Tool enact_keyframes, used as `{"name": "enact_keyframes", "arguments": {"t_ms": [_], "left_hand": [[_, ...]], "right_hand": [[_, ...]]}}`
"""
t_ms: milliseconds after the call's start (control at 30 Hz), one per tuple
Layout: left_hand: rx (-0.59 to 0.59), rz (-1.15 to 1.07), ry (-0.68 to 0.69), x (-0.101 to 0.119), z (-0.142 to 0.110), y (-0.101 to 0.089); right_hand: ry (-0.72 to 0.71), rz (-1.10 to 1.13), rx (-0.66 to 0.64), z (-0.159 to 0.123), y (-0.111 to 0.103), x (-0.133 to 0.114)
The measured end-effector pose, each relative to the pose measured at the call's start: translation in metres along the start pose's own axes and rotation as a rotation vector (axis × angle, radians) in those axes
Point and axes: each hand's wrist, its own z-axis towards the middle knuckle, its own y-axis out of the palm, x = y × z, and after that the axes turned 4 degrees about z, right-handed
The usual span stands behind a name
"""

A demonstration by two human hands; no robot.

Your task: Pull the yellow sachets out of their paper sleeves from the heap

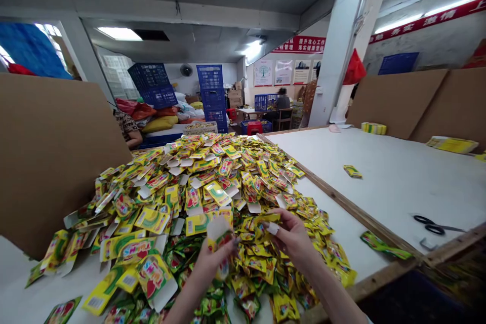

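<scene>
- Head camera looking down on a big heap of yellow-and-green printed carton blanks (pixel 197 197), and both bare hands are right in it at the near edge!
- Left hand (pixel 214 258) is up over the near side of the heap, fingers closed on a folded carton blank (pixel 219 235), pinching it upright with its pale flap at the top.
- Right hand (pixel 294 238) sits just beside it, fingers (pixel 283 220) curled down onto yellow blanks at the heap's surface, only partly closed; can't tell whether they've got hold of one.
- Right of the heap, a white worktable (pixel 383 177) with a wooden edge strip (pixel 351 210) running alongside it.
- On that table, a single carton (pixel 353 171), a green-and-yellow strip of packaging (pixel 383 245), black-handled scissors (pixel 429 225), and a yellow stack (pixel 451 145) further off.
- Tall brown cardboard panels (pixel 49 157) stand along the heap's left side.
- Beyond the heap, blue plastic crates (pixel 212 93) are stacked high, and a co-worker's arm (pixel 129 131) shows past the left panel.
- Farther back past the heap, a seated person (pixel 283 101) is at a desk (pixel 246 110), under a red banner (pixel 299 44).
</scene>
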Motion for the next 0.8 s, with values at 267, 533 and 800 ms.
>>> {"name": "enact_keyframes", "arguments": {"t_ms": [267, 533, 800], "left_hand": [[-0.315, -0.132, -0.027, 0.017, -0.031, 0.021], [-0.525, -0.044, -0.181, 0.012, -0.046, 0.029], [-0.722, -0.168, -0.113, -0.014, -0.048, 0.037]], "right_hand": [[-0.215, -0.421, -0.432, -0.011, 0.030, -0.019], [-0.283, -0.862, -0.644, -0.048, 0.008, -0.028], [-0.244, -0.690, -0.633, -0.072, -0.024, 0.012]]}}
